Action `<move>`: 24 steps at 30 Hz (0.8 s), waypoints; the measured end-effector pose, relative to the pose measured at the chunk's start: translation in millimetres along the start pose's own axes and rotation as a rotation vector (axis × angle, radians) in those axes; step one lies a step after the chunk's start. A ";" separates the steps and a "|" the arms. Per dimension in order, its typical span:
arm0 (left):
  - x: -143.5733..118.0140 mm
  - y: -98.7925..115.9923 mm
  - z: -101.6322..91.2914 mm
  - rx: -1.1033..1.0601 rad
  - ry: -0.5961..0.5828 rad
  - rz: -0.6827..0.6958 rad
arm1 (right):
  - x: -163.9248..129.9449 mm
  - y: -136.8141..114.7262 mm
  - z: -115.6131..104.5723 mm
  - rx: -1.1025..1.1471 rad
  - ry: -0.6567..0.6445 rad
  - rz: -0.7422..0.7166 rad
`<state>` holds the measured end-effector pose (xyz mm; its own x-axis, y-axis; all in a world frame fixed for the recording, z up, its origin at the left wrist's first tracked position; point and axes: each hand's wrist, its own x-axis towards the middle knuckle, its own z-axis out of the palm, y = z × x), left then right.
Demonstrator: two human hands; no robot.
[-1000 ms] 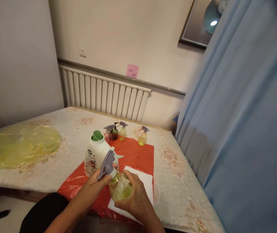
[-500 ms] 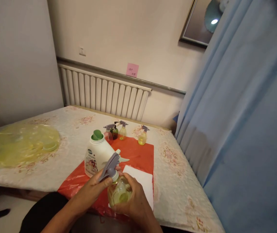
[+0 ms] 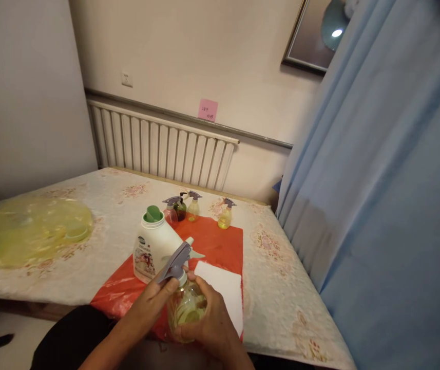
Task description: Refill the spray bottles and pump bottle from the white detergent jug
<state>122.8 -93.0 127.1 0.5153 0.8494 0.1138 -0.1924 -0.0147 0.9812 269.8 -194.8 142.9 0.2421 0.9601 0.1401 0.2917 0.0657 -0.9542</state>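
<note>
Between my two hands is a clear spray bottle [image 3: 185, 308] with yellowish liquid and a grey trigger head, tilted a little. My left hand [image 3: 156, 298] is closed around the bottle's neck, just under the trigger head. My right hand [image 3: 214, 321] wraps the bottle's body from the right side. Just behind stands a white detergent jug [image 3: 156, 244], its mouth uncapped, with a green cup [image 3: 153, 214] sitting in the opening. A white folded cloth [image 3: 222, 288] lies to the right of the bottle, on a red plastic sheet [image 3: 223, 244].
Several spray bottles stand at the back, one with yellow liquid [image 3: 225, 218] apart on the right. A crumpled yellow plastic bag [image 3: 31, 231] lies on the left of the floral-covered bed [image 3: 123, 192]. A radiator [image 3: 161, 146] runs behind; a blue curtain [image 3: 377, 180] hangs at right.
The camera view has shifted slightly. The held spray bottle sits a little lower and further left in view, with both hands still around it.
</note>
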 end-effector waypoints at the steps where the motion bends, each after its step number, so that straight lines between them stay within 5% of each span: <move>1: 0.6 -1.6 0.6 0.026 -0.012 0.016 | -0.4 1.1 0.1 0.003 -0.001 0.007; 10: 2.6 -2.7 -1.6 0.018 -0.111 -0.008 | -0.5 6.0 -0.1 0.046 -0.040 -0.049; 16: 6.7 -4.5 -10.8 -0.141 -0.296 -0.072 | -2.0 8.6 -0.8 0.200 -0.086 -0.021; 24: 9.5 -2.8 7.4 -0.272 -0.140 -0.132 | -1.3 10.6 -1.5 0.158 -0.084 0.110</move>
<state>134.5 -88.8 126.6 0.6568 0.7536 0.0271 -0.3225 0.2482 0.9134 273.9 -195.8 133.0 0.1844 0.9827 0.0164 0.1177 -0.0055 -0.9930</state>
